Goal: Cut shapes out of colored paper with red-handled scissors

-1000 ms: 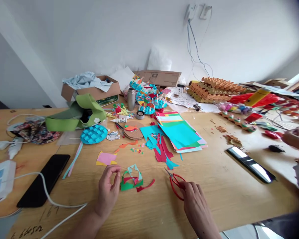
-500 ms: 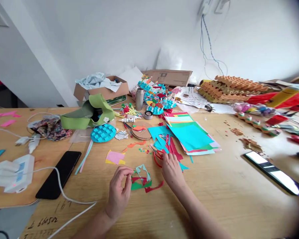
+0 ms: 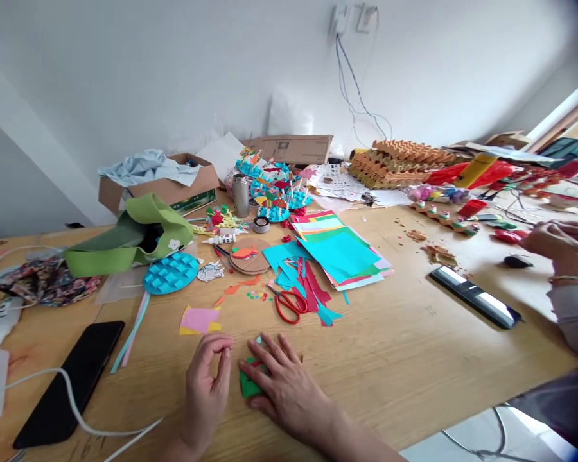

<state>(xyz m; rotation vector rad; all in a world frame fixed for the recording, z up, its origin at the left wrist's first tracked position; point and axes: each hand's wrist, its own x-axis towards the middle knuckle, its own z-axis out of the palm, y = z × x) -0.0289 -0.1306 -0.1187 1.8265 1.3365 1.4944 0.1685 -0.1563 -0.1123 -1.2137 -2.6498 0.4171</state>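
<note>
Pale wooden tabletop (image 3: pixel 414 366), crowded with craft materials, all placed here by a stack of cyan-topped coloured paper sheets (image 3: pixel 340 253). Just left of the stack, red-handled steel scissors (image 3: pixel 289 307) beside cut cyan and red paper strips (image 3: pixel 311 295). Farther left, 1 round corrugated cardboard disc (image 3: pixel 249 256), 1 blue folded-paper disc (image 3: pixel 171 273) and 1 green felt bag (image 3: pixel 130 237). Well left of the stack, 1 black smartphone (image 3: pixel 67 385). Right of the stack, 1 long glossy black bar (image 3: pixel 474 296). Behind the stack, 1 brushed-steel flask (image 3: pixel 241 196) and layered orange zigzag cardboard strips (image 3: pixel 399 163).
</note>
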